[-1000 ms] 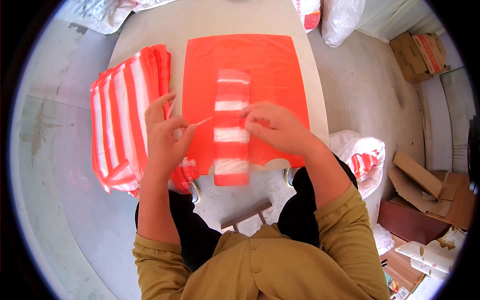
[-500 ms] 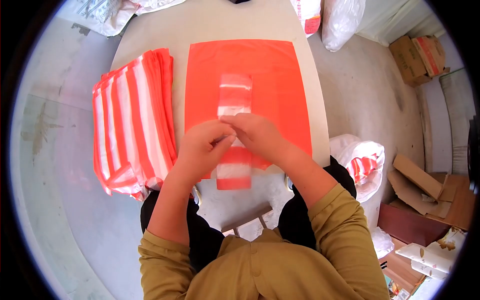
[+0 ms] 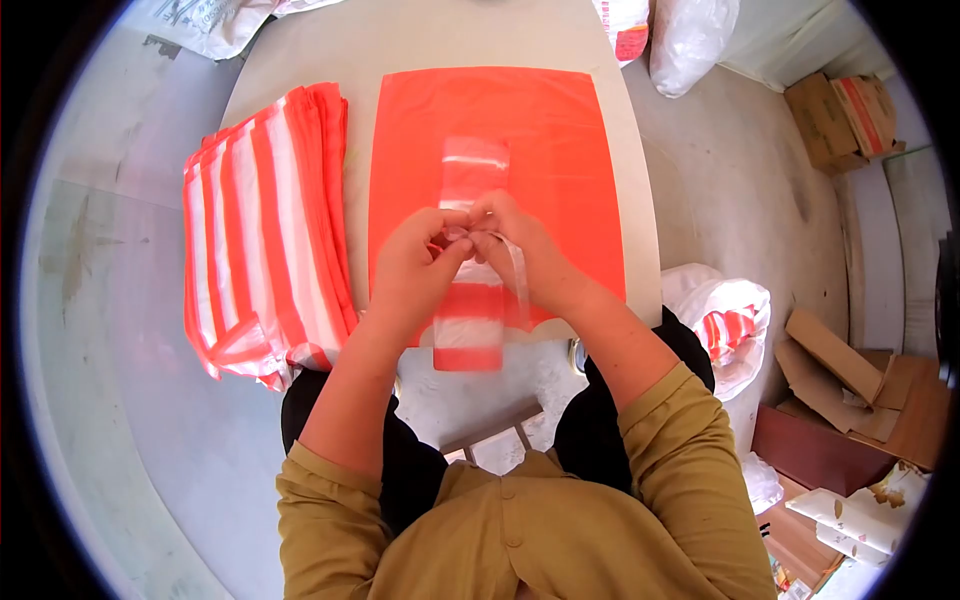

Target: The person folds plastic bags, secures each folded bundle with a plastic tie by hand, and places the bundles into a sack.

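Note:
A narrow folded red-and-white striped plastic strip (image 3: 468, 335) lies lengthwise over a flat red plastic sheet (image 3: 560, 130), its lower end past the table edge. Above the strip's middle, my left hand (image 3: 420, 262) and my right hand (image 3: 522, 250) meet at the fingertips. Both are closed in a pinch on a thin pale plastic band (image 3: 518, 268), which loops down beside the right fingers. The fingers hide part of the strip and of the band. To the left lies a thick stack of striped plastic bags (image 3: 262, 230).
The table (image 3: 430, 35) carries the sheet and stack. Right of it stands a white sack (image 3: 740, 365) with striped material inside. Cardboard boxes (image 3: 835, 120) and an opened carton (image 3: 830, 365) are farther right. Another plastic sack (image 3: 690, 45) is at the top right.
My left hand has come rightward from beside the stack to meet my right hand over the strip. The pale band now shows looped at the right fingers.

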Demonstrator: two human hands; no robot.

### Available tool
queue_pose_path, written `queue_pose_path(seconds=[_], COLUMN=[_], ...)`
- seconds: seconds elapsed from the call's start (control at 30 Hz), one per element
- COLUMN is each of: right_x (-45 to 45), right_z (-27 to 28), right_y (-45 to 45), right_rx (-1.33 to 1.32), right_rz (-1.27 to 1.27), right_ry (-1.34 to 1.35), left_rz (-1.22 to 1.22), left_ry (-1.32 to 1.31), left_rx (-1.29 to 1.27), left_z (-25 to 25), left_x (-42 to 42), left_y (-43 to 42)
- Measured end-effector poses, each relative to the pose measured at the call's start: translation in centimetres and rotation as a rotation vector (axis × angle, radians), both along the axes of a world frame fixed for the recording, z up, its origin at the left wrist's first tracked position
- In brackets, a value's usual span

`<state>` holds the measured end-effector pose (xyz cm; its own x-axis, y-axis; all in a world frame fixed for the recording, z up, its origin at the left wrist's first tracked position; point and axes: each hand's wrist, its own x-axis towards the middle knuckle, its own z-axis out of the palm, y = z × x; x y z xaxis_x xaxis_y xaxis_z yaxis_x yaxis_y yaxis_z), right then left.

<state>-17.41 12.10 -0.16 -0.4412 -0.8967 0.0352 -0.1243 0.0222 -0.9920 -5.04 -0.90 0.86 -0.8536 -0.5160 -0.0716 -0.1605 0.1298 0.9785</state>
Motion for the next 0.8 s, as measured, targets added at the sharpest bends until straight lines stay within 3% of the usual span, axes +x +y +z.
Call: queue_pose_path(seconds=[0.1,0.2,0.43,0.5,0.7,0.8], right_x=[0.1,-0.2,-0.6,-0.8,-1.6,-2.3], right_z=[0.2,0.3,0.4,0.4,0.7,1.1], right_y=[0.0,-0.1,0.0,0.0,0.9,1.5], right_rx=[0.03,0.083,0.144,0.18,0.175,0.266], right_rz=[-0.05,-0.056,-0.054,-0.057,-0.091,-0.151], right_ry=[-0.078,-0.045,-0.073,-0.018,0.097,0.353], left_rz=[0.016,0.156,0.047,-0.013,-0.036,0.042], left_ry=[0.03,-0.055,-0.096,-0.16,-0.127,-0.167], left_rx=[0.043,-0.128,-0.074,-0.071,-0.392,-0.183], left_z=[0.2,0.4,0.2,0.6,-0.8,-0.7], left_x=[-0.1,-0.1,-0.2,-0.3,-0.2,-0.4], left_y=[-0.3,-0.3,-0.5,-0.3,-0.6,-0.7])
